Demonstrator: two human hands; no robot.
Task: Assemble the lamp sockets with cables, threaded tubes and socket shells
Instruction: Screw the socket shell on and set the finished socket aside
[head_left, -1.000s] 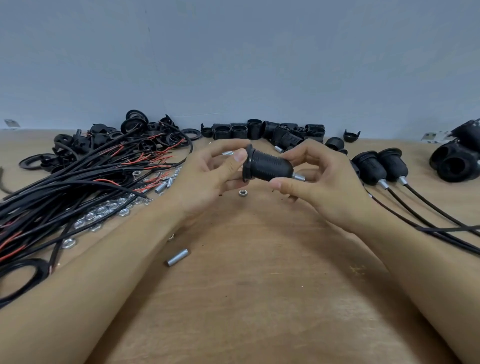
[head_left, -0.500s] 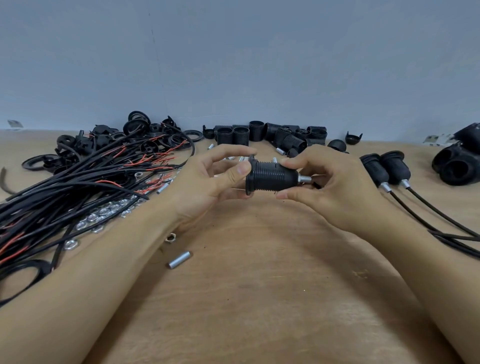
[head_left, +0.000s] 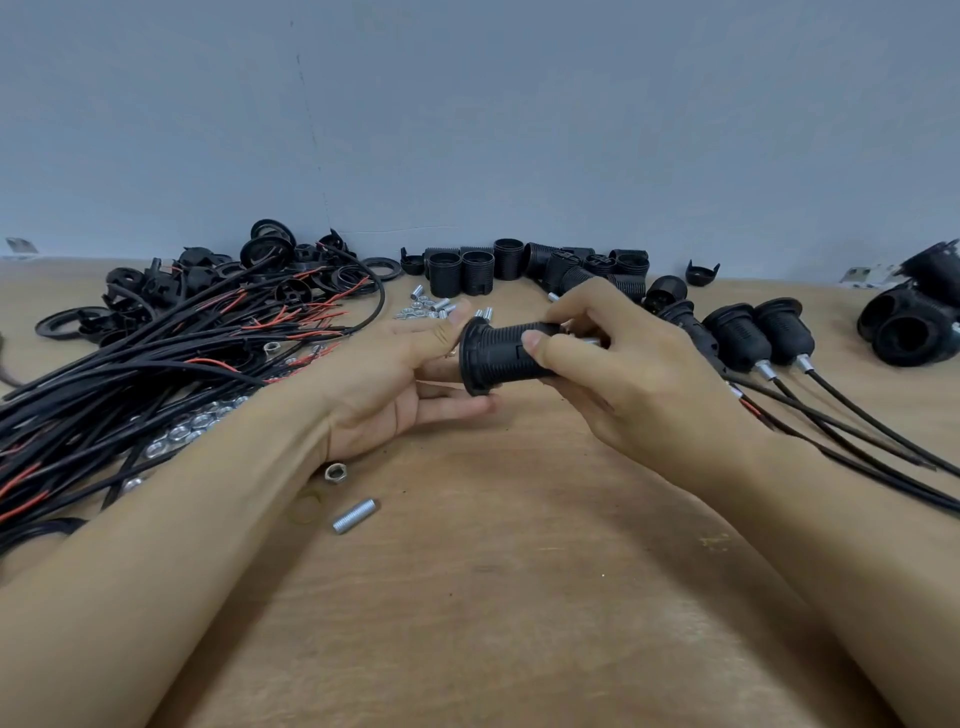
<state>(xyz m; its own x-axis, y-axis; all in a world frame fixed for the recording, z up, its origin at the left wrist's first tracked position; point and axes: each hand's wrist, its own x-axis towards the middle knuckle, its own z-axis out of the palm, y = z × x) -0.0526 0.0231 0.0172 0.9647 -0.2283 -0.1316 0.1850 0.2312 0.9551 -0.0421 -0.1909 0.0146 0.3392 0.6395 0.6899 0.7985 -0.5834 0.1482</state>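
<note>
Far left on the light wooden tabletop (head_left: 519, 597): a sprawling bundle of black cables with red wire ends (head_left: 156, 364), unmoved since the earlier frames. Nearer the middle, a short silver threaded tube (head_left: 355, 516) and a small hex nut (head_left: 335, 471), lying loose below the wrist as before. Left hand (head_left: 395, 379) now with fingers straightened and spread beside the flange, only touching it at most, no longer pinching as a second ago. In the centre, the black ribbed plastic lamp socket shell (head_left: 501, 356), held above the tabletop on its side, flange to the left, metal tube end barely showing behind the fingers at its right. Right hand (head_left: 613, 364) curled round the shell, thumb across the ribs, grip clamped firmly; half a second ago only holding the tube end. Likely meaning: screwing-together done, piece handed over to one hand for setting aside. Further right, finished black sockets with cables (head_left: 758, 338) lying together, the probable destination.
</note>
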